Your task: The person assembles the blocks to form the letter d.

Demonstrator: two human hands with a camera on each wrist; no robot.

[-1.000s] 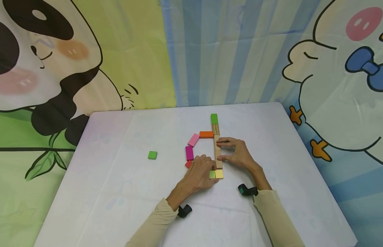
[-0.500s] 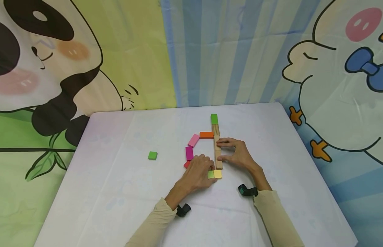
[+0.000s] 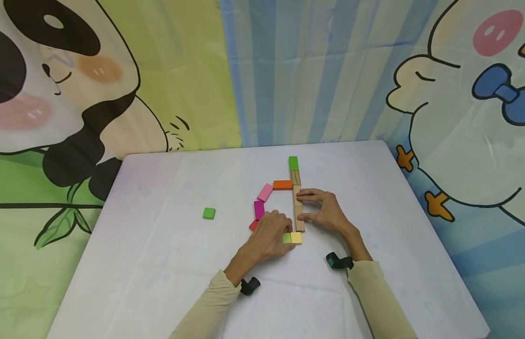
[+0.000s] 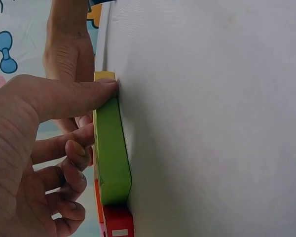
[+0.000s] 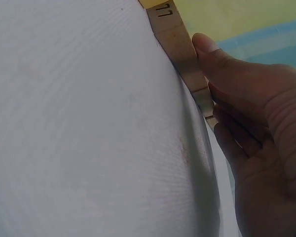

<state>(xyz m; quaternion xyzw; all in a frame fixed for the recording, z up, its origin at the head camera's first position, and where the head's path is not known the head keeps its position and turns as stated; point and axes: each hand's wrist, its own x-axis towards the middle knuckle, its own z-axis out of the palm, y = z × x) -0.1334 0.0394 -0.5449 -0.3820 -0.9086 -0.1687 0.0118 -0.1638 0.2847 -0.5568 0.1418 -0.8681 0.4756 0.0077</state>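
My left hand [image 3: 266, 238] pinches a light green block [image 3: 286, 238] and a yellow block [image 3: 296, 238], which lie end to end. In the left wrist view the thumb presses near their joint, with the index finger on the opposite side of the light green block [image 4: 112, 153]. A red block [image 4: 119, 221] adjoins its other end. My right hand [image 3: 327, 212] touches the right side of a column of plain wooden blocks [image 3: 299, 219], thumb and fingers spread along it. The right wrist view has the thumb against a wooden block [image 5: 175, 44].
Orange [image 3: 283, 185], pink [image 3: 265, 192] and magenta [image 3: 259, 210] blocks curve left from the column. A green block [image 3: 294, 163] tops the column, above a darker wooden block [image 3: 295, 177]. Another green block [image 3: 209, 213] lies apart on the white table [image 3: 160, 263].
My left hand has slid slightly left, taking the light green and yellow blocks with it. The red block has shifted left too. My right hand has stayed against the wooden column.
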